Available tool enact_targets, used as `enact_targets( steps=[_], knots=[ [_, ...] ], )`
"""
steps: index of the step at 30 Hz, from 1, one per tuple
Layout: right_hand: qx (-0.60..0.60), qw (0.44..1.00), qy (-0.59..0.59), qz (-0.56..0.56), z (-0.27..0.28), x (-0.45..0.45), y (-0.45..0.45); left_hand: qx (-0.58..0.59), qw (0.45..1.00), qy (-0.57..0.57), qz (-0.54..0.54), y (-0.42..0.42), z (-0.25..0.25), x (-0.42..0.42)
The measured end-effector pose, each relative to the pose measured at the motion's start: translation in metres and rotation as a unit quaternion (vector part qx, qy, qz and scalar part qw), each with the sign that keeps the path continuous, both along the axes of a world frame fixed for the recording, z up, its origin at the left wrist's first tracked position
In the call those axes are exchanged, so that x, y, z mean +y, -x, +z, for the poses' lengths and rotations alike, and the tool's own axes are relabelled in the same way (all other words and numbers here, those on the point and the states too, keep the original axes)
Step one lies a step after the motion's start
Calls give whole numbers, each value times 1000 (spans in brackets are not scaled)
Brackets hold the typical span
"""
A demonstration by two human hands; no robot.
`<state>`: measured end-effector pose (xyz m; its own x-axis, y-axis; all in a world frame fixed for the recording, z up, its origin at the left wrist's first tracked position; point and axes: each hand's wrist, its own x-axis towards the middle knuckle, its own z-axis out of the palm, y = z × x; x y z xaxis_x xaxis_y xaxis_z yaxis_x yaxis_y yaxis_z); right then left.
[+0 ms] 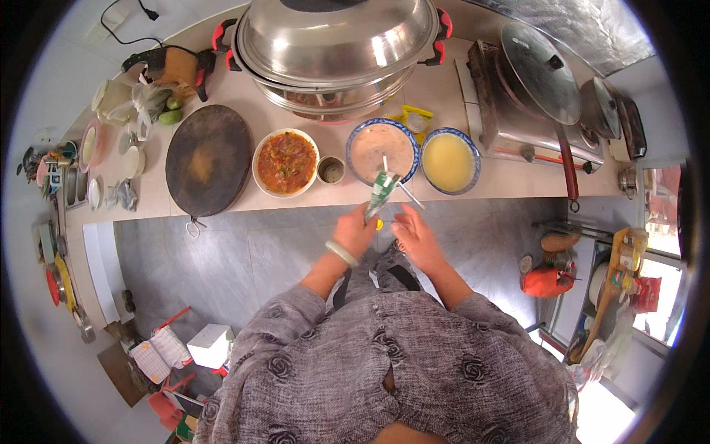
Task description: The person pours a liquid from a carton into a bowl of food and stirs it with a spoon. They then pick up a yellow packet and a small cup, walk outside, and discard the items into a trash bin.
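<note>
My left hand (355, 233), with a pale bangle at the wrist, grips a green and clear plastic packet (383, 187) by its lower end. A small yellow round piece (379, 225) shows just below it. The packet's top overlaps the near rim of a blue-patterned bowl (350, 152) holding a pinkish mixture (380, 141). A pale utensil handle (411, 195) slants out past the packet. Its end comes close to the fingers of my right hand (420, 240), which is slightly blurred, fingers loosely apart, with nothing visible in it.
Beside that bowl stand a bowl of yellow liquid (450, 161), a metal cup (331, 171) and a bowl of red chopped sauce (286, 162). A round chopping board (208, 161) lies left. Behind is a large lidded steamer (333, 50). A gas stove (521, 133) carries a lidded pan (541, 72).
</note>
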<state>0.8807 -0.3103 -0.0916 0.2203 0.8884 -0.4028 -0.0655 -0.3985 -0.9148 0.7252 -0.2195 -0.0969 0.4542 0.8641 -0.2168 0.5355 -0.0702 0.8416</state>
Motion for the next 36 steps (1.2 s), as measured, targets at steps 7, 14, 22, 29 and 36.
enact_targets(
  steps=[7, 14, 22, 29, 36],
  knots=[
    [191, 976, -78, -76, 1, 22, 17, -70, 994, -11, -84, -18, 7, -29],
    [143, 983, -91, -66, 12, 18, -1, -60, 986, -67, -141, -13, 44, -26],
    [125, 982, -104, -100, 21, 20, -25, -11, 993, -36, -112, 52, 9, -44],
    [125, 984, -121, -44, 69, 20, -22, 103, 990, 75, -56, 135, -37, -69],
    [117, 982, -73, 125, 148, 1, 0, 214, 965, 152, -6, 202, -103, -93]
  ],
)
